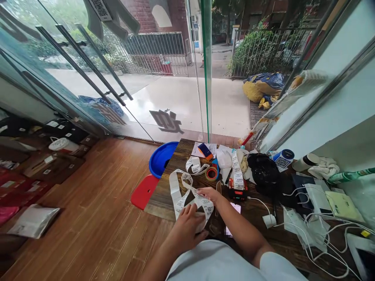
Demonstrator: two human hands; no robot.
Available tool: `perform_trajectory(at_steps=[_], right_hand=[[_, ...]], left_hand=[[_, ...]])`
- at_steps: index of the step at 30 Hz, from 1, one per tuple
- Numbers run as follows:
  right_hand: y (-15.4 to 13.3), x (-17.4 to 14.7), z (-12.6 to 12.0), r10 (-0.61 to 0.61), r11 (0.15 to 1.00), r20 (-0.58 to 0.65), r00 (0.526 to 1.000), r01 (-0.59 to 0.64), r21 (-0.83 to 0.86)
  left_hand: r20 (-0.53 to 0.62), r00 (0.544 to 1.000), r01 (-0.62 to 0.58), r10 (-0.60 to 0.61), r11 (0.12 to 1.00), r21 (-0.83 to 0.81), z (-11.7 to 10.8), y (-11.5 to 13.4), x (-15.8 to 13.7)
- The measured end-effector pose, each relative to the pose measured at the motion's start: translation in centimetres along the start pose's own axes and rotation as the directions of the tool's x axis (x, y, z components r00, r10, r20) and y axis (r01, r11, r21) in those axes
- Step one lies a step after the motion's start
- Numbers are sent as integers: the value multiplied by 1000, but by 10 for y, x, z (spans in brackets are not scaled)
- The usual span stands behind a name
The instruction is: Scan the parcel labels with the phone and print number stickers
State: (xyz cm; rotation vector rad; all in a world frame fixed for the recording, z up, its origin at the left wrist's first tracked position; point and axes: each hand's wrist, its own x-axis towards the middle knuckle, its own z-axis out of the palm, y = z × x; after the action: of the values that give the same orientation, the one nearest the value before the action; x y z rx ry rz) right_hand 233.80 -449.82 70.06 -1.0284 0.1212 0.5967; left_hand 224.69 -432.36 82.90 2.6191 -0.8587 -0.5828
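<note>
A long strip of white printed labels (175,191) curls in loops over the near left part of the dark wooden table (158,201). My left hand (190,224) is closed on the strip's near end, beside a label reading about 6011. Just beyond it, my right hand (210,194) pinches the same strip with its fingertips; part of the grip is hidden. A small label printer (238,192) stands right of my right hand, with another label strip (238,171) running up from it. Under my right forearm lies a phone (235,210), partly covered.
Rolls of tape (211,174), a black plastic bag (263,171) and a loose label roll (195,166) lie farther back. White cables (316,242) tangle at right. A red stool (143,192) and blue basin (159,158) adjoin the table's left edge. Glass doors (164,93) stand ahead.
</note>
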Motion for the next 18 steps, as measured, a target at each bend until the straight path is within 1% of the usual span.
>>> perform_trajectory(at_steps=[2,4,7,10,12,14,15,18], right_hand=[[7,-2,-2,36,998,41,998,-38,45],[10,-7,-8,23,995,56,998,-28,96],[9,-19,-21,-59,982,13,998,56,179],[4,-30,-30,-130,964,-54,990,139,228],[-1,-36,-31,-169,953,-86,982,185,241],[-8,-43,-30,-209,942,-104,972,229,246],[-13,-47,-28,-231,936,-110,967,251,247],[-34,-60,-27,-309,909,-136,941,335,249]], left_hand=[[6,997,77,-77,997,-5,5,-12,-8],[-13,986,163,-163,986,11,13,-30,-14],[-63,959,277,-275,961,20,24,-59,-20],[-98,932,343,-350,936,-77,23,-80,-23],[-116,925,334,-361,921,-201,15,-86,-27],[-113,937,290,-331,916,-278,5,-89,-31],[-107,946,268,-307,923,-277,0,-91,-33],[-119,959,235,-258,955,-178,-6,-102,-37]])
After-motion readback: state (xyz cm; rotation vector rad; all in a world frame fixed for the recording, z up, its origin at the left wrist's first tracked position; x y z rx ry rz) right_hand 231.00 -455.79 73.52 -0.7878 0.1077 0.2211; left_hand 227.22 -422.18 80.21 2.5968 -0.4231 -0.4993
